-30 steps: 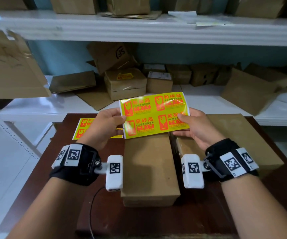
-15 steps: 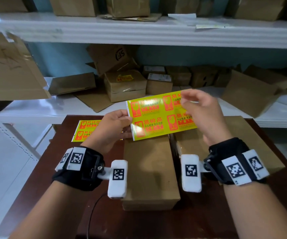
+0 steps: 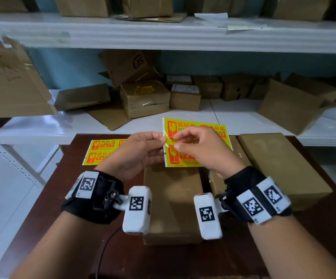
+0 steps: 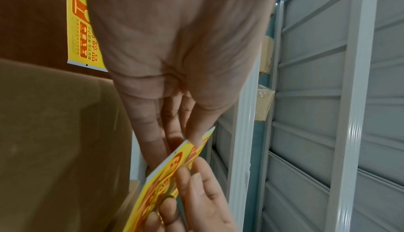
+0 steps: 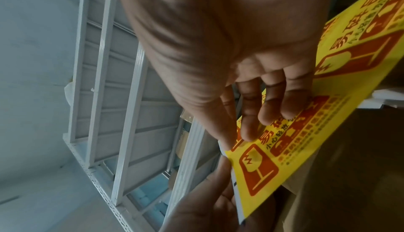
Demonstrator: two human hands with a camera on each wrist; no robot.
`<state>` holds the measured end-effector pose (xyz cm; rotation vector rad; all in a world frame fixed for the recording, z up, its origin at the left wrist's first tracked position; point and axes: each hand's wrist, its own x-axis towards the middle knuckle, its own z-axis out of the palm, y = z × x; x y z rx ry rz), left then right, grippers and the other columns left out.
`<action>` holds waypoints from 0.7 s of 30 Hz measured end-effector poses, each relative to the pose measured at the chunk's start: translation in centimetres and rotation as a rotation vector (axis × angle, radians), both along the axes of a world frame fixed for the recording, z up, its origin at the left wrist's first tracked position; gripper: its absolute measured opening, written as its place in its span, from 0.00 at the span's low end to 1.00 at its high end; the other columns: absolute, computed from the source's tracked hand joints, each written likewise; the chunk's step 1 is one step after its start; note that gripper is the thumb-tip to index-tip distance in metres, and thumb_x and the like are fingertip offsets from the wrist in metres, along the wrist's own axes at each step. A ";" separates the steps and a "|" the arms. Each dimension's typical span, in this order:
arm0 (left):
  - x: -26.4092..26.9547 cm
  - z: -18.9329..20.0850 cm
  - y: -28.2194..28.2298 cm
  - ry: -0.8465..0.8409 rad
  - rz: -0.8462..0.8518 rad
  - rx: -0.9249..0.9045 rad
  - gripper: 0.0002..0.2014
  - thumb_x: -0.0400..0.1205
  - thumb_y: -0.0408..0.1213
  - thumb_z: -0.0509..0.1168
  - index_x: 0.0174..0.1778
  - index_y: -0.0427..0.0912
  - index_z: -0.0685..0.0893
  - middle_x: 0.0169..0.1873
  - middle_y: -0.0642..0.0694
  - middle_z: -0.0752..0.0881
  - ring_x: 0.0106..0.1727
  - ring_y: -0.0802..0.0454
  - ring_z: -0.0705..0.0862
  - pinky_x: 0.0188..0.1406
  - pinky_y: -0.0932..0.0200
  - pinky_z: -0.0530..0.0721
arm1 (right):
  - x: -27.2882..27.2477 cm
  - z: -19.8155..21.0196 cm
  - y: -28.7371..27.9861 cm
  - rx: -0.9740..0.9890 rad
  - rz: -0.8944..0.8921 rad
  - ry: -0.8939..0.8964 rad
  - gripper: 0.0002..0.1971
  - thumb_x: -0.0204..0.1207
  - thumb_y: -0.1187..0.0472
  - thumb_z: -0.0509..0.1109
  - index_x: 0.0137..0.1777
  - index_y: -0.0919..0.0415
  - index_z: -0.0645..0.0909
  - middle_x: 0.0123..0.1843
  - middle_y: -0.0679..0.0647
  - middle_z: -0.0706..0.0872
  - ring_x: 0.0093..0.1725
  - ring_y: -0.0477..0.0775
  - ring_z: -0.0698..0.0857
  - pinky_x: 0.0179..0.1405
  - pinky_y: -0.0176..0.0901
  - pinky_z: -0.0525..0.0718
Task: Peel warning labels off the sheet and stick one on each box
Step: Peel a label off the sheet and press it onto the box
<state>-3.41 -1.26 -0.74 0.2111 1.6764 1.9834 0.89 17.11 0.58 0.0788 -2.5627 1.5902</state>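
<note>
I hold up a yellow label sheet (image 3: 185, 159) with red fragile marks over the boxes. My left hand (image 3: 161, 141) pinches its left edge between thumb and fingers; the pinch (image 4: 193, 138) also shows in the left wrist view. My right hand (image 3: 175, 141) lies across the sheet's face, thumb and forefinger curled onto the same edge where two labels meet. The right wrist view shows those fingertips (image 5: 247, 133) on the sheet (image 5: 310, 128). I cannot tell whether a label corner has lifted. Below stand a middle cardboard box (image 3: 172, 200) and a wider right box (image 3: 282, 166).
A second label sheet (image 3: 102, 151) lies flat on the dark wooden table (image 3: 86, 200) at the back left. A narrow box (image 3: 216, 183) sits between the two others. White shelving (image 3: 233, 117) behind holds several cartons and flattened cardboard. A black cable (image 3: 104, 250) runs off the front edge.
My right hand let go of the sheet's right edge and crossed over to its left edge, beside the left hand. The sheet shifted right and a little higher.
</note>
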 end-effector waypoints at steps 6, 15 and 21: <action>0.1 -0.1 0.2 -0.018 -0.015 0.015 0.16 0.87 0.32 0.64 0.65 0.24 0.82 0.64 0.22 0.84 0.65 0.32 0.84 0.67 0.39 0.85 | 0.1 0.1 0.1 -0.020 -0.019 -0.005 0.07 0.75 0.64 0.79 0.49 0.52 0.89 0.40 0.44 0.88 0.38 0.34 0.84 0.47 0.37 0.85; 0.5 0.0 0.6 0.003 -0.006 -0.013 0.14 0.82 0.33 0.68 0.60 0.28 0.86 0.54 0.29 0.87 0.57 0.37 0.85 0.61 0.42 0.88 | 0.0 -0.3 0.1 0.000 -0.043 0.037 0.05 0.72 0.60 0.82 0.44 0.53 0.88 0.37 0.43 0.87 0.35 0.34 0.83 0.42 0.32 0.82; 0.4 0.1 0.5 0.034 -0.007 -0.074 0.06 0.84 0.29 0.67 0.52 0.33 0.89 0.46 0.35 0.87 0.50 0.43 0.85 0.67 0.37 0.84 | 0.0 -0.5 0.2 0.018 -0.034 0.036 0.07 0.71 0.59 0.83 0.40 0.52 0.87 0.37 0.43 0.86 0.36 0.34 0.81 0.40 0.31 0.81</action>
